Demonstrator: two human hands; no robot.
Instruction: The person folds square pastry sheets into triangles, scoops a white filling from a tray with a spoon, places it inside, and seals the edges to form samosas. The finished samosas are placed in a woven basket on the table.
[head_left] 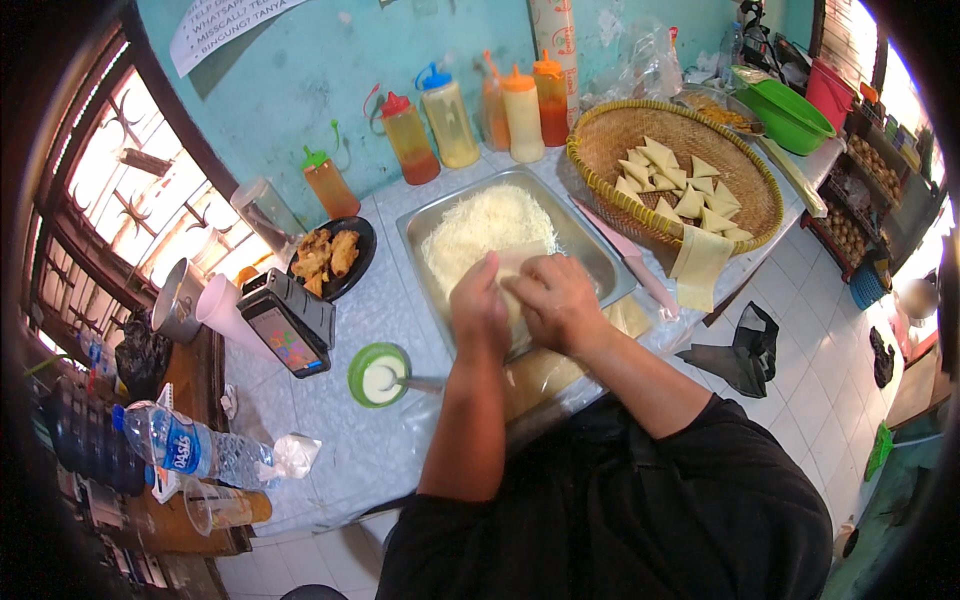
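Observation:
Both my hands meet over the near part of a metal tray [408, 238] that holds a heap of pale shredded filling [480, 228]. Between my left hand [480, 308] and my right hand [556, 302] is a thin pale pastry wrapper [520, 257], with the fingers of both hands curled on it. My fingers hide most of the wrapper. More wrapper sheets [545, 377] lie under plastic at the table's near edge, below my wrists. Left of my left forearm stands a green bowl [358, 378] of white paste with a spoon [420, 384] in it.
A woven basket [612, 130] with several folded pastry triangles [690, 182] stands right of the tray. A pink knife [634, 262] lies between them. Squeeze bottles [522, 118] line the wall. A plate of fried food [328, 255], phone [278, 335] and water bottle [190, 445] occupy the left.

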